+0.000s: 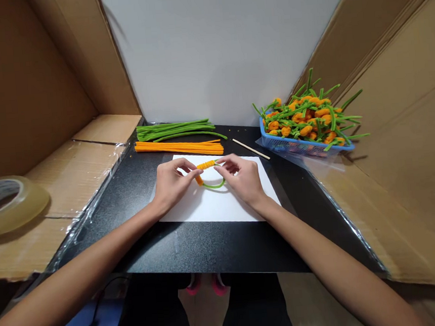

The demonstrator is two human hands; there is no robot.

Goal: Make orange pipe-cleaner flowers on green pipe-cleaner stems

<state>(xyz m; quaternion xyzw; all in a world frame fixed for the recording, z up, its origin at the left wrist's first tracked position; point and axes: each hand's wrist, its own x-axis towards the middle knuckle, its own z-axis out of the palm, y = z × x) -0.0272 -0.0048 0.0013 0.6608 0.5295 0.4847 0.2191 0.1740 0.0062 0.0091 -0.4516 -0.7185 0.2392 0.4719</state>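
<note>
Above a white sheet of paper (213, 204), a green pipe cleaner (215, 186) curves in a loop, with an orange pipe cleaner (207, 165) coiled tightly round part of it. My left hand (175, 182) pinches the orange coil between thumb and fingertips at the loop's left side. On the right, my right hand (241, 176) is closed, thumb and index finger pinching the green pipe cleaner near the coil's right end. Its fingers partly hide the green piece there.
Behind the paper lie bundles of green pipe cleaners (172, 130) and orange pipe cleaners (178, 147), plus a thin wooden stick (251, 149). At back right, a blue basket (307, 145) is heaped with orange-and-green pieces. A tape roll (34, 199) sits on cardboard at left. Cardboard walls flank the black table (164, 249).
</note>
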